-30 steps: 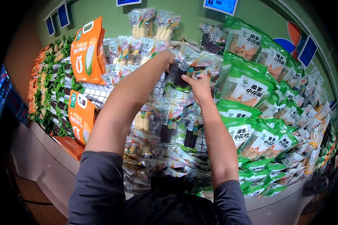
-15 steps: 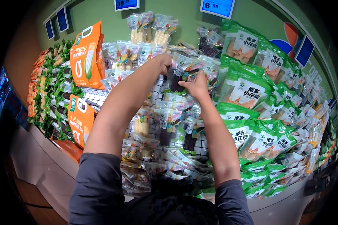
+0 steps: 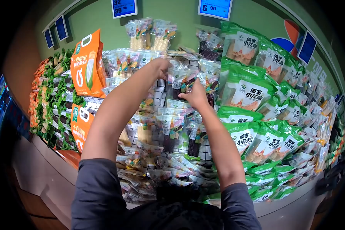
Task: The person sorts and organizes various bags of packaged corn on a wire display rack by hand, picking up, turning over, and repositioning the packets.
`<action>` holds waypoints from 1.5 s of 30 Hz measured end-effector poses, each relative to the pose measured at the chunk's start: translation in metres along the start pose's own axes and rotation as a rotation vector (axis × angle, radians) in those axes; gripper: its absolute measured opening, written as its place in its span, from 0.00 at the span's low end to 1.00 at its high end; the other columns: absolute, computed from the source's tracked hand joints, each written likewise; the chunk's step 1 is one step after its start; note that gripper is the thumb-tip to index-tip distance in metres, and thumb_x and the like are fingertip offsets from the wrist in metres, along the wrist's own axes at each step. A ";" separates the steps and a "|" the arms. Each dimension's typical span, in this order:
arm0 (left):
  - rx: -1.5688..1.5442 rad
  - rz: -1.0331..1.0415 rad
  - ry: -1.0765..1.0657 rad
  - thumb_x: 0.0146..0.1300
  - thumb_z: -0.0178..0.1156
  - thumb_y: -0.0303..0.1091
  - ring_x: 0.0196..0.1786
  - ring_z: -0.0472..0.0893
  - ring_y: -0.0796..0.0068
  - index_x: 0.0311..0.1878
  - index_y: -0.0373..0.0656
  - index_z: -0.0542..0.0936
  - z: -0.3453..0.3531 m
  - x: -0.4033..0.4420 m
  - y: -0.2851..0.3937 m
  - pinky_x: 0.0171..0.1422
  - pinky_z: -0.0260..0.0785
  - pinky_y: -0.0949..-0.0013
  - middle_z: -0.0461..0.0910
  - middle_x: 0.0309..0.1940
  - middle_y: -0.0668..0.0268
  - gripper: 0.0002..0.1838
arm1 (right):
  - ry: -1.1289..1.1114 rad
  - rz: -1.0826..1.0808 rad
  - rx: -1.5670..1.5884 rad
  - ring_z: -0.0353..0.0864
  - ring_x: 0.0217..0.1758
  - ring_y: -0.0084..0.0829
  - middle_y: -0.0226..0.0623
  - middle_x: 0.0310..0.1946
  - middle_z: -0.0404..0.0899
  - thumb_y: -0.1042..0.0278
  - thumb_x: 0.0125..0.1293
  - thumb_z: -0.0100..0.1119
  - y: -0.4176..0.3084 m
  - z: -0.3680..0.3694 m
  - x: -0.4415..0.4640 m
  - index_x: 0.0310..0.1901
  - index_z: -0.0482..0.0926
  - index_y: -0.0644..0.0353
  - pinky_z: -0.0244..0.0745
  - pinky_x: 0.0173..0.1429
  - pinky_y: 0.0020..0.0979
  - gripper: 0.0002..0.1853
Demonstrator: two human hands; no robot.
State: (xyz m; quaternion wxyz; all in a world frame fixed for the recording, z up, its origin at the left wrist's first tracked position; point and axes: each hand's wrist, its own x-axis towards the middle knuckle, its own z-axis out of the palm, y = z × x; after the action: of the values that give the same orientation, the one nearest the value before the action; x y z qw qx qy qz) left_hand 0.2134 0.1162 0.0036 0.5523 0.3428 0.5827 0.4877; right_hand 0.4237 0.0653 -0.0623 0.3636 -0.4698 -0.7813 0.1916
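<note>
A clear packet of dark corn point(image 3: 181, 81) stands upright between my two hands on the middle of the display. My left hand point(image 3: 160, 68) has its fingers closed on the packet's upper left edge. On the right side, my right hand point(image 3: 194, 95) pinches the packet, its thumb across the front. Below hang or lean more dark corn packets point(image 3: 169, 134), beside packets of pale corn point(image 3: 144, 130). Another dark corn packet point(image 3: 210, 86) is just right of the held one.
Large orange bags point(image 3: 87, 65) stand at the left, beside loose corn with green leaves point(image 3: 51, 88). Green bags point(image 3: 247, 92) fill the right side. Pale corn packets point(image 3: 138, 33) stand at the top, below price screens point(image 3: 215, 8). A wire grid shows between packets.
The held packet has tipped more upright and settled slightly lower and to the left, with both hands on it. The view has shifted a little.
</note>
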 end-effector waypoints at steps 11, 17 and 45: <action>1.220 0.861 0.239 0.68 0.66 0.42 0.67 0.78 0.41 0.67 0.38 0.76 0.024 -0.058 -0.017 0.69 0.71 0.41 0.74 0.65 0.37 0.28 | 0.091 0.023 -0.053 0.79 0.63 0.65 0.65 0.64 0.68 0.66 0.48 0.88 -0.019 0.001 -0.013 0.79 0.45 0.65 0.81 0.64 0.49 0.66; 1.710 1.086 0.393 0.64 0.71 0.47 0.80 0.60 0.46 0.74 0.41 0.65 0.034 -0.076 -0.042 0.84 0.47 0.37 0.62 0.76 0.47 0.41 | 0.039 0.079 -0.055 0.81 0.62 0.63 0.63 0.64 0.68 0.64 0.50 0.86 -0.016 -0.012 -0.007 0.70 0.62 0.67 0.83 0.61 0.51 0.50; 1.738 0.712 0.238 0.67 0.69 0.48 0.80 0.62 0.43 0.74 0.41 0.64 0.039 -0.086 -0.026 0.83 0.48 0.29 0.64 0.75 0.46 0.39 | 0.075 -0.124 -0.608 0.87 0.53 0.59 0.63 0.52 0.83 0.78 0.66 0.60 0.024 -0.079 0.065 0.53 0.79 0.71 0.86 0.55 0.48 0.15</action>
State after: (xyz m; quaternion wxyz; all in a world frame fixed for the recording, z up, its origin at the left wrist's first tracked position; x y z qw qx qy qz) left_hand 0.2683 0.0356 0.0092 -0.1408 0.7397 0.6558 0.0546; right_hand 0.4783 0.1300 -0.0001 0.2461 -0.5149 -0.8161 -0.0908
